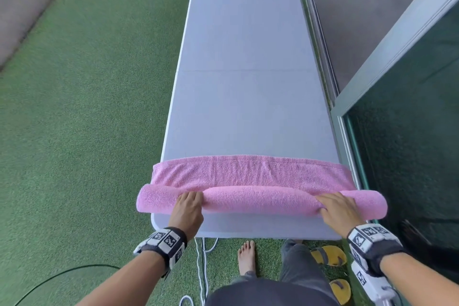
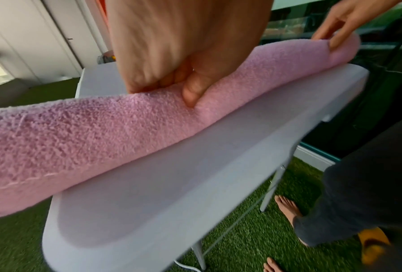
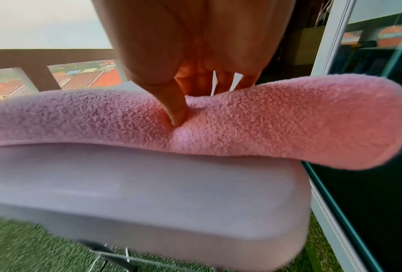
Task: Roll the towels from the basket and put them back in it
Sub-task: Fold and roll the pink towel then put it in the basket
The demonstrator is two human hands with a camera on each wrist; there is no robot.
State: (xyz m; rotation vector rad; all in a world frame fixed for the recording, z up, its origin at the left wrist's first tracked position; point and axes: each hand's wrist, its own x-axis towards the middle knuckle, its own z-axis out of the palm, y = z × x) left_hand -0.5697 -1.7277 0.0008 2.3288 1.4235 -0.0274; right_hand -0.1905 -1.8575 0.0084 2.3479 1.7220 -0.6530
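A pink towel lies across the near end of the grey table, partly rolled into a thick roll whose ends overhang both table sides. My left hand grips the roll near its left end, fingers curled over the top and thumb pressed into the near side. My right hand grips the roll near its right end in the same way, thumb dug into the terry. The flat part of the towel stretches a short way beyond the roll. No basket is in view.
Green artificial turf surrounds the table. A glass sliding door with a metal frame runs close along the table's right side. Bare feet, yellow sandals and white cables lie below the near edge.
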